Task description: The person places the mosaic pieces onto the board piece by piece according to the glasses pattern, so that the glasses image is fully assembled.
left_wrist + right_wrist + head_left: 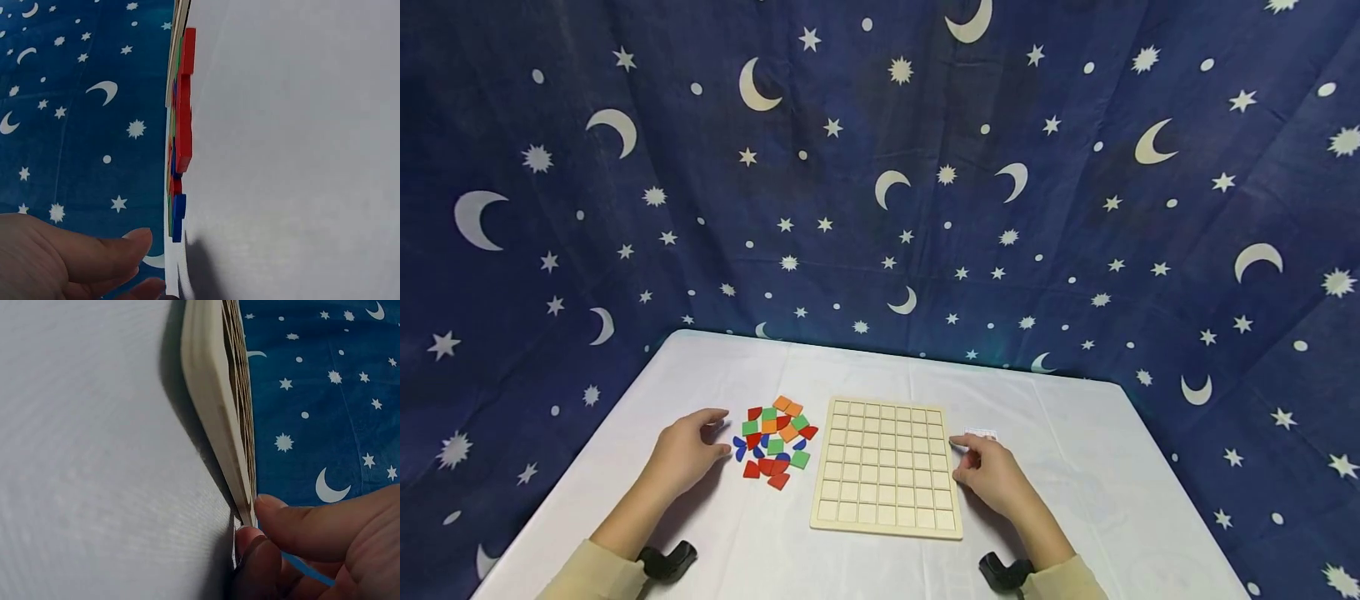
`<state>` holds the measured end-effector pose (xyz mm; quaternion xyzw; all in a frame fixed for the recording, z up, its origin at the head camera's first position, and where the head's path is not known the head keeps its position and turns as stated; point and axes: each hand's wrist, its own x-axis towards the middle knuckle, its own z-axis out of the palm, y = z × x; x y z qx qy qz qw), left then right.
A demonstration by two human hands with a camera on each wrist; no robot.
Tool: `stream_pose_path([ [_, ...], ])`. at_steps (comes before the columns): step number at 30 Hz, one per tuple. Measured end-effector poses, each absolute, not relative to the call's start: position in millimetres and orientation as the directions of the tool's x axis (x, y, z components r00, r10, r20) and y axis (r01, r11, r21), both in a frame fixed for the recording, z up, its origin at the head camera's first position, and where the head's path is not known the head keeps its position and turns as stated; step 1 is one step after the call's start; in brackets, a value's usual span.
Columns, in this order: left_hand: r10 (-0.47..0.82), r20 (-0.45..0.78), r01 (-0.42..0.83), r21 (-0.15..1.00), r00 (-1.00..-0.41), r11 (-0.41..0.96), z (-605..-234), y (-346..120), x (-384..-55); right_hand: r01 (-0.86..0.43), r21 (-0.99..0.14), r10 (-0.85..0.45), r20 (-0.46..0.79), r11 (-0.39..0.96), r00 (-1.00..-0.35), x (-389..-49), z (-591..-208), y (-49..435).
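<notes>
A pale wooden board [887,528] with a grid of shallow square cells lies flat on the table. To its left is a loose cluster of small tiles: red quarter-rounds [778,481], green squares [800,459], orange squares [787,433] and blue pieces [741,453]. My left hand [683,450] hovers left of the cluster, thumb and fingers apart and holding nothing. In the left wrist view, its thumb points towards a blue tile [179,212]. My right hand [992,473] has its fingertips at the board's right edge; the right wrist view shows its thumb [281,519] right beside that edge.
A white cloth covers the table [1075,500]. Behind my right hand lies a small printed label [981,434]. Black straps [670,562] are on both wrists. A dark blue curtain [850,208] with moons and stars hangs around the table's back and sides.
</notes>
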<state>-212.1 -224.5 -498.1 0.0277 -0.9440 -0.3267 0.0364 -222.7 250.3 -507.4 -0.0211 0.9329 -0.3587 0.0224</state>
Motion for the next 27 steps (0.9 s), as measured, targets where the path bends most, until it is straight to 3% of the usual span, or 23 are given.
stream_pose_path([
  [13,-0.043,-0.037,-0.057,0.705,-0.998,0.707,-499.2,-219.8,-243.7,-0.037,-0.692,-0.094,-0.044,0.72,-0.995,-222.6,-511.2,248.1],
  [27,-0.074,-0.118,-0.136,0.704,-0.99,0.697,-501.7,-208.6,-282.1,-0.035,-0.701,-0.083,-0.035,0.712,-0.996,-222.1,-515.3,247.1],
])
